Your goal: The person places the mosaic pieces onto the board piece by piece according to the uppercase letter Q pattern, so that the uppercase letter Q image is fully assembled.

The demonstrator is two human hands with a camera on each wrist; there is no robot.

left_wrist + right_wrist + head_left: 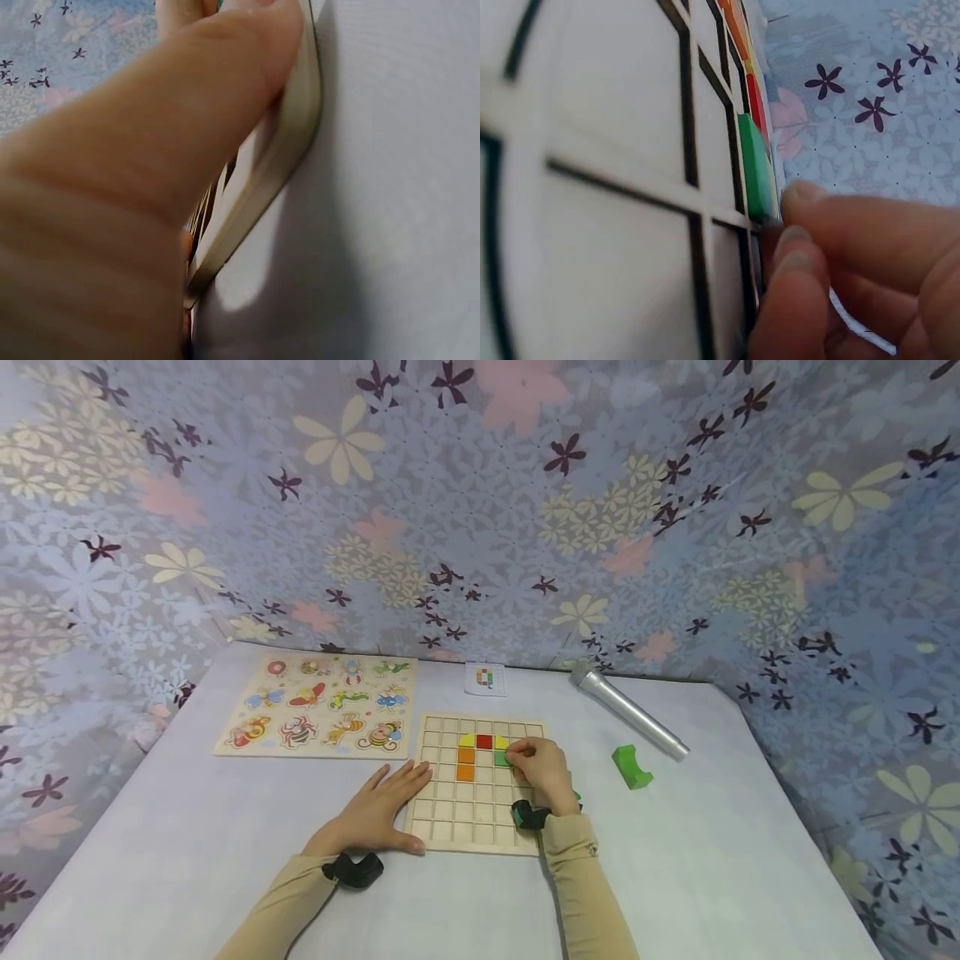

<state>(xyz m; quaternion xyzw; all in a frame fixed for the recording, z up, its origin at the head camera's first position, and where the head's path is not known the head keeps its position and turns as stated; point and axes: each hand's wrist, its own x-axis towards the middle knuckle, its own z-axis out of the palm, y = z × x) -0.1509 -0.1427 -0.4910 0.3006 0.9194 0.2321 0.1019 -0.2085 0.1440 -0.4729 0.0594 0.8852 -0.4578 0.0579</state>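
Observation:
A wooden grid board [455,814] lies on the table. My left hand [375,814] rests spread at its left side, fingertips over the edge; in the left wrist view the thumb [225,52] lies along the rim. My right hand [546,768] pinches at the edge of a green square tile [755,169], which sits at a grid cell. Orange tiles [466,763], a red tile [484,742] and yellow rounded tiles [468,740] lie in nearby cells. The right wrist view has thumb and fingertips close together at the green tile's end.
An insect picture puzzle [318,703] lies back left. Behind the board is a small pattern card [484,679]. At right are a silver microphone-shaped rod [630,710] and a green arched block [631,767]. Another green piece [577,795] shows partly beside the right wrist.

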